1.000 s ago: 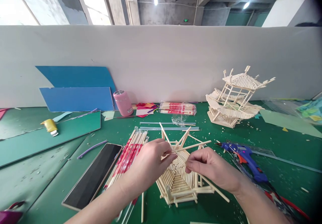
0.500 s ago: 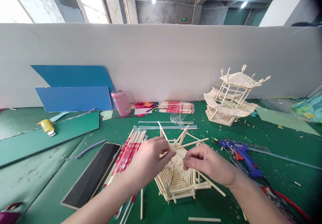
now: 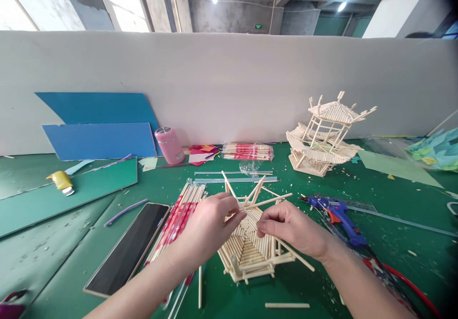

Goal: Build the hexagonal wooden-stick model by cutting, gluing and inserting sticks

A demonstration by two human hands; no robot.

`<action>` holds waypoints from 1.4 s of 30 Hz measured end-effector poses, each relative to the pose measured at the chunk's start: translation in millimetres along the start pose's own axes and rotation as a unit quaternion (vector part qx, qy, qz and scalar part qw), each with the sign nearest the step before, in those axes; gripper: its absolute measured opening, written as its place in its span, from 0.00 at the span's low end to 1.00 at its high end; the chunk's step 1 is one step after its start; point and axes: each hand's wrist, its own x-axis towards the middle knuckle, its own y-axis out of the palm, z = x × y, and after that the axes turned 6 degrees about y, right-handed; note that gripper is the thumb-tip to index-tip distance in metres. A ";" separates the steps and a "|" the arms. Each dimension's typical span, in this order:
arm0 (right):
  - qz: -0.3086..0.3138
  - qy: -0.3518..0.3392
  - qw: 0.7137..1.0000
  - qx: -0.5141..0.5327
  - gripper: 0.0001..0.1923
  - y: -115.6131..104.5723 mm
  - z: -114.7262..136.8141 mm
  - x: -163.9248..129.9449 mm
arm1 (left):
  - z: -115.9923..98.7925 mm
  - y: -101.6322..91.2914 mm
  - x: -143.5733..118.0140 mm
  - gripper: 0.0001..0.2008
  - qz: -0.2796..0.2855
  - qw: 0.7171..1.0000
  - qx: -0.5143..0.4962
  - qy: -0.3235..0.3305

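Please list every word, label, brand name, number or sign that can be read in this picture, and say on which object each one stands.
No text can be read here.
Green sign under the ceiling: too small to read.
Pink cup: small label near its base, blurred.
Red-and-white chopstick wrappers beside the left hand: print too blurred to read.
Blue glue gun near the right hand: no legible marking.
Dark phone: its screen shows nothing.
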 end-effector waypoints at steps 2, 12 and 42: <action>-0.002 -0.001 1.000 -0.001 0.12 0.3 -0.6 0.5 | -0.7 -0.5 -0.3 0.10 -0.005 1.000 0.008 0.008; -0.001 -0.003 1.000 -0.007 0.12 -0.1 0.5 -0.4 | 0.1 -1.2 0.2 0.10 0.009 1.000 0.013 0.001; -0.012 -0.002 1.000 -0.007 0.12 0.9 -0.5 -0.3 | 2.3 2.6 0.3 0.09 -0.003 1.000 -0.006 -0.004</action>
